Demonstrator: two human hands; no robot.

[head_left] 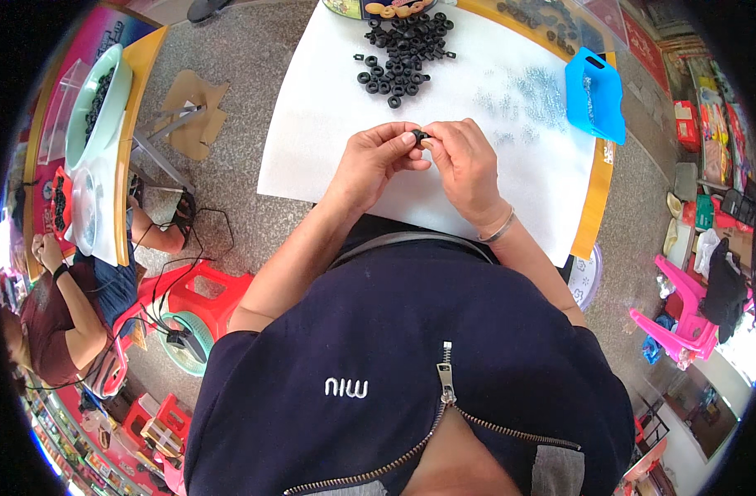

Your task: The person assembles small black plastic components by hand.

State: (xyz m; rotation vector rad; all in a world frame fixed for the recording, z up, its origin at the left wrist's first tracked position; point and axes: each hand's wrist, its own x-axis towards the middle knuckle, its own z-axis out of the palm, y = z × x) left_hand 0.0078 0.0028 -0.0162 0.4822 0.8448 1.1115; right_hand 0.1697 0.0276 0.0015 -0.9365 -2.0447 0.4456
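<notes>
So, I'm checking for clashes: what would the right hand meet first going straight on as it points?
The right hand would probably meet the black ring first, then the left hand gripping it; exact depth there is unclear.

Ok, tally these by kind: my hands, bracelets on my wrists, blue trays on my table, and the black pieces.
Hands: 2, left hand and right hand
Bracelet: 1, on the right wrist
Blue tray: 1
Total: 4, leaving out the black pieces, too heaped to count reliably.
</notes>
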